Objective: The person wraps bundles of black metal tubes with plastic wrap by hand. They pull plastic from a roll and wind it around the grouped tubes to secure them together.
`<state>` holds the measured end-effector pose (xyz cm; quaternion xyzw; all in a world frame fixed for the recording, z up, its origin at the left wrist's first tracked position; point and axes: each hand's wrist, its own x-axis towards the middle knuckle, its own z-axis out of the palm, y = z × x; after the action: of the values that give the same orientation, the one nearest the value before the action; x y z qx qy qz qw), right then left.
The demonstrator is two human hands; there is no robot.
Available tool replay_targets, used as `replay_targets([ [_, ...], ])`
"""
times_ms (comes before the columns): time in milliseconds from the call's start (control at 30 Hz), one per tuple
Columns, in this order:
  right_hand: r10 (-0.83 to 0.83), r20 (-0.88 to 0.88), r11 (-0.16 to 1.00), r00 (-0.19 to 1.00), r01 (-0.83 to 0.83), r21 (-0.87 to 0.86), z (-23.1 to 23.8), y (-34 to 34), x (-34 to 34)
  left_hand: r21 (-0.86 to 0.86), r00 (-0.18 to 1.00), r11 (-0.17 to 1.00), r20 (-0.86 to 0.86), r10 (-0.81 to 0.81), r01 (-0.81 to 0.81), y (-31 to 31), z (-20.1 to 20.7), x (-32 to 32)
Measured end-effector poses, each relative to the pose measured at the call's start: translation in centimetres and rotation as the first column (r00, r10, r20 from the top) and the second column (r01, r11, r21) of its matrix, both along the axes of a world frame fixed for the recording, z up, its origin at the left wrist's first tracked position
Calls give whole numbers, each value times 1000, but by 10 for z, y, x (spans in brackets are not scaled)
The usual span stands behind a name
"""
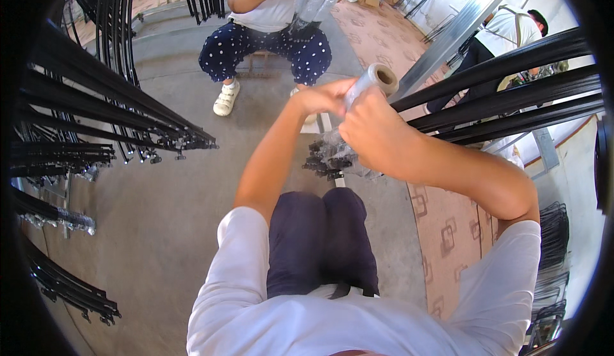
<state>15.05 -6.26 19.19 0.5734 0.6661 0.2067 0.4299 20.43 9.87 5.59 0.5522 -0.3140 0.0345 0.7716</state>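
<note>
In front of my knees, both my hands meet at a roll of clear stretch film (362, 88) with a brown cardboard core. My right hand (376, 129) is closed, its fingers curled against the near side of the roll. My left hand (325, 97) grips the roll from the left; some of its fingers are hidden behind it. Just below my hands, clear film covers the end of a bundle of black rods (327, 159) with small dark fittings. Thick black rods (505, 95) reach from there toward the right edge.
Racks of black rods (115, 110) hang along the left, with another bunch (73, 285) lower down. Opposite me sits a person in dotted trousers (240, 46), handling a film-wrapped bundle (316, 4). A metal post (457, 26) slants at the right; another person (508, 33) stands behind it.
</note>
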Motion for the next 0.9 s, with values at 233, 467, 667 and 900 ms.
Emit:
replay_targets([
  [233,52,27,996,998,-49,-75,12,-9,-16,-93,971,966,22,-240,241,5,-3,24],
  [467,2,150,985,989,23,-168,14,-3,-19,-624,920,740,-83,-383,252,-26,-59,82],
  [667,89,102,990,991,-77,-116,7,-2,-5,145,999,989,-33,21,-16,14,-7,43],
  [900,102,30,995,994,-102,-10,-16,13,18,152,943,944,-112,312,-294,53,-30,-7],
])
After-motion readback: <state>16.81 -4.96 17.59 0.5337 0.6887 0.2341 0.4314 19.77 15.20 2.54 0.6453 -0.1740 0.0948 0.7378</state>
